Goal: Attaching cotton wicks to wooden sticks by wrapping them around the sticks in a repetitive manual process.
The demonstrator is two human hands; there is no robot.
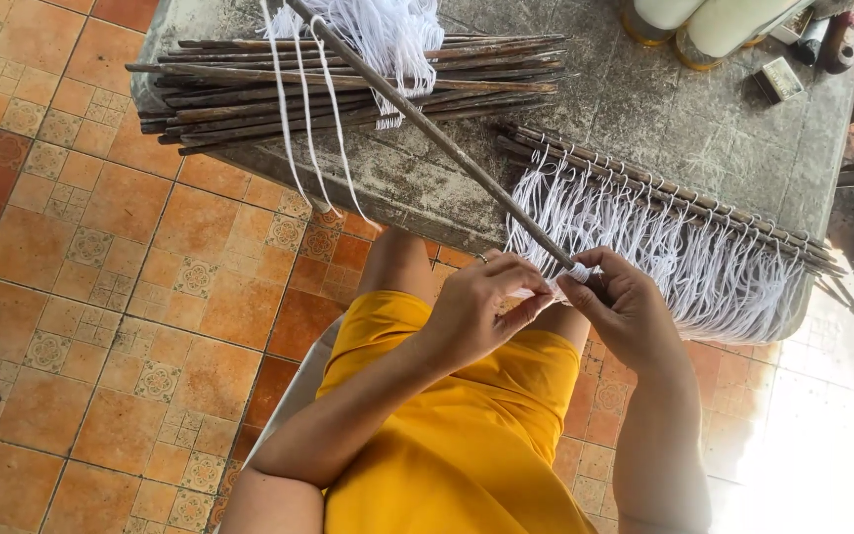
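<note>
Grey stone bench [644,109] fills the top of the head view, its near edge running diagonally down to the right; orange tiled floor [101,297] lies open on the left, with free room there. On the bench top-left, a bundle of bare dark sticks [249,94] lies roughly level, with loose white strings [387,35] draped over it. To the right, a row of finished sticks [664,193] lies along the bench edge, their white string fringe [664,257] hanging off the edge toward the lap. One long thin stick [427,129] slants from top-centre over the bench down and right, its lower end reaching both hands above the lap in yellow clothing [447,435]. Left hand [481,307] is pinched closed, thumb and fingers narrow on a bit of white string [577,273] at the stick's near end. Right hand [625,307] meets it from the right, fingers curled tight on the same stick end and string; both hands touch, equally near. The stick's long axis points away up-left, its far end overlapping the bundle.
</note>
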